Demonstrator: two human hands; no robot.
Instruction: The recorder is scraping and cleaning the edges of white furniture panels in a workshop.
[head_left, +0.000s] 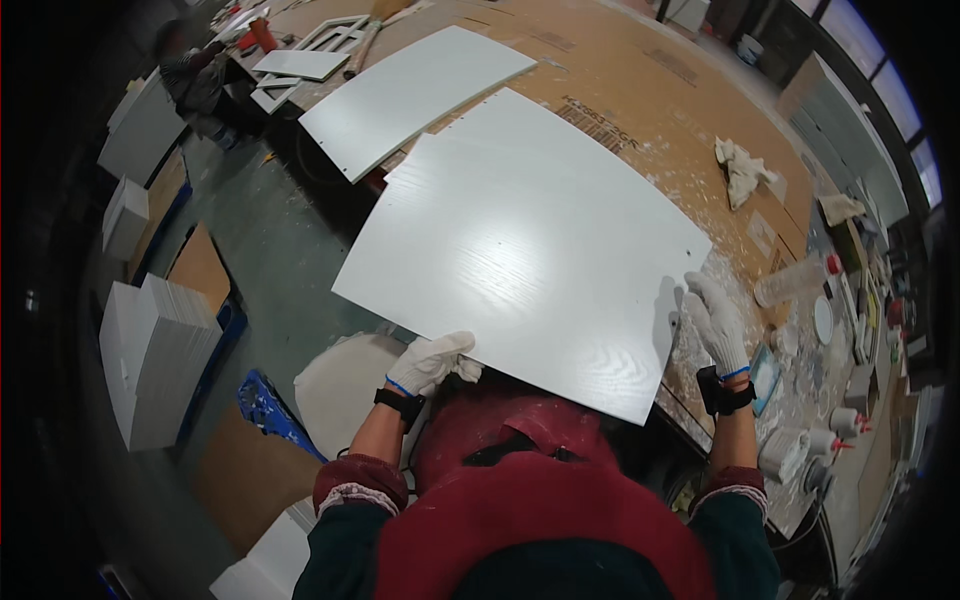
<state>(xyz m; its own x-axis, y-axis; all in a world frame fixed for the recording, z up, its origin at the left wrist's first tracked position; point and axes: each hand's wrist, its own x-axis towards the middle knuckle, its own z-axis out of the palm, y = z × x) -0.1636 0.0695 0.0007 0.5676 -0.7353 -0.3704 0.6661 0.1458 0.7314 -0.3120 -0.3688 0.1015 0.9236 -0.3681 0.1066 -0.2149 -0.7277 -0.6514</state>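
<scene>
A large white panel (520,250) with a faint wood grain lies in front of me, its near edge jutting past the table toward my body. My left hand (435,362), in a white knitted glove, grips that near edge, thumb on top and fingers partly hidden below. At the panel's right edge is my gloved right hand (715,318), its fingers stretched out and holding nothing; whether it touches the edge I cannot tell. Small dark holes show near the panel's right corner. Just beyond lies a second white panel (420,95).
Cardboard (680,100) covers the worktable. On the right are a crumpled rag (742,172), a clear bottle with a red cap (795,282) and several white glue bottles (848,420). White boards (160,350) stand stacked at left. Another person (200,85) is at the far left.
</scene>
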